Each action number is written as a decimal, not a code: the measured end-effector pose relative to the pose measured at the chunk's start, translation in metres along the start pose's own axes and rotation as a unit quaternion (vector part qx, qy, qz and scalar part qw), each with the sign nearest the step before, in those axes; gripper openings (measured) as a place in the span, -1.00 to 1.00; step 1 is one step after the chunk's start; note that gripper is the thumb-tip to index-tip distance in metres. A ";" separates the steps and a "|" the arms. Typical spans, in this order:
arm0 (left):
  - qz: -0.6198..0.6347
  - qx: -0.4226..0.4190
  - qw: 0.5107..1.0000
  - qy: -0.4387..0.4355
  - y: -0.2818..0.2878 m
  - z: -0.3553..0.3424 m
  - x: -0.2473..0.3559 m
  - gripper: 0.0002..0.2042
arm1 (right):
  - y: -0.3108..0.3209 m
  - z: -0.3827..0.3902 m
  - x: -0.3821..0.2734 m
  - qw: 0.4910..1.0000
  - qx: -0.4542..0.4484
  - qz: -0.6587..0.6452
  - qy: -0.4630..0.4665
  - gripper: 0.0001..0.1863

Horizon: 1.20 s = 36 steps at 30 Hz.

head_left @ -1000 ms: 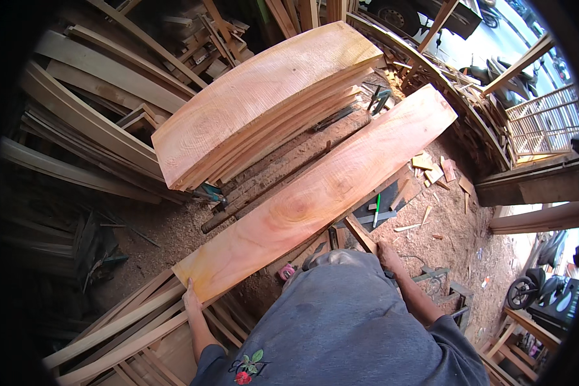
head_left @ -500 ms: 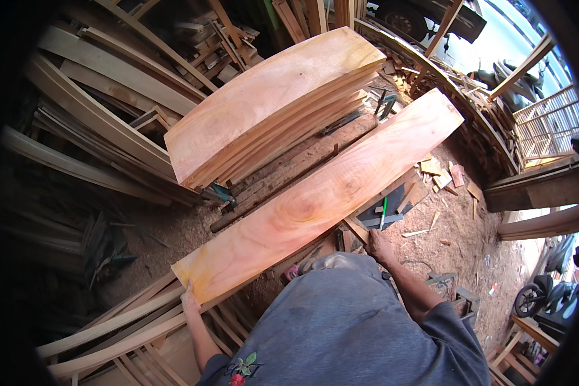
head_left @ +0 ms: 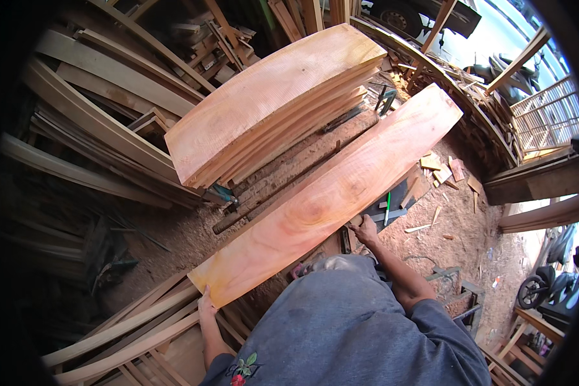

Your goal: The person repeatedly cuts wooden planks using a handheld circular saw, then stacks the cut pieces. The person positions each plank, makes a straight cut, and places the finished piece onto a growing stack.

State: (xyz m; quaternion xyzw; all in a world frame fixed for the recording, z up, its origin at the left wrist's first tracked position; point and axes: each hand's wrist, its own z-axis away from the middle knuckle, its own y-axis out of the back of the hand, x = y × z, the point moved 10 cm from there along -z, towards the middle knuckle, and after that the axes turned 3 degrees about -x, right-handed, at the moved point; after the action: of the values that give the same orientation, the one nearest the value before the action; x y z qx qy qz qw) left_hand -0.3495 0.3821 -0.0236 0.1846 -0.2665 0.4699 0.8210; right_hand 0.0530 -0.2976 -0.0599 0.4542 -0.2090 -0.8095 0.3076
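A long, pale pink-orange wooden plank [head_left: 315, 209] with swirling grain lies diagonally in front of me, its far end at the upper right. At its near left end, my left hand [head_left: 206, 304] is closed on the edge, with the thumb on top. Against the plank's near long edge, my right hand [head_left: 365, 231] is closed round a short piece of wood [head_left: 355, 221] that is mostly hidden under the plank. Another board's edge shows along the far side below the plank. Just right of that hand lie a green marker [head_left: 388, 207] and a grey metal strip [head_left: 390, 215].
Beyond the plank, a stack of curved boards [head_left: 270, 96] rests on a rough timber beam [head_left: 296, 166] with clamps. Long curved boards [head_left: 103, 122] lean at the left. Offcuts [head_left: 439, 170] and sawdust cover the ground at right. A metal frame [head_left: 466, 299] stands near my right elbow.
The plank's near end has swung to the right together with my left hand. My right hand has moved up and left against the plank, and less of the wood piece shows.
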 end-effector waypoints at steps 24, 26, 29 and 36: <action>-0.156 0.090 0.983 -0.027 -0.004 -0.013 0.016 -0.23 | -0.036 -0.003 0.002 0.950 -0.072 -0.297 -0.064 -0.42; -0.196 0.085 0.976 -0.045 -0.004 -0.015 0.017 -0.07 | -0.035 0.004 0.012 0.940 -0.090 -0.317 -0.086 -0.34; -0.242 0.150 0.958 -0.038 0.003 -0.012 0.013 0.09 | -0.026 0.013 0.033 0.936 -0.109 -0.322 -0.093 -0.33; -0.211 0.195 0.956 -0.064 -0.034 0.000 0.027 0.02 | 0.023 0.056 0.119 0.964 -0.117 -0.200 -0.128 -0.45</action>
State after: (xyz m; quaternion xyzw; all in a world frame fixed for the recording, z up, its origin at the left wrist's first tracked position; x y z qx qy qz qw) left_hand -0.3088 0.3837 -0.0093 0.4230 -0.1766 0.3159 0.8307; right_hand -0.0358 -0.3929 -0.0893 0.3402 -0.0551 -0.9247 0.1615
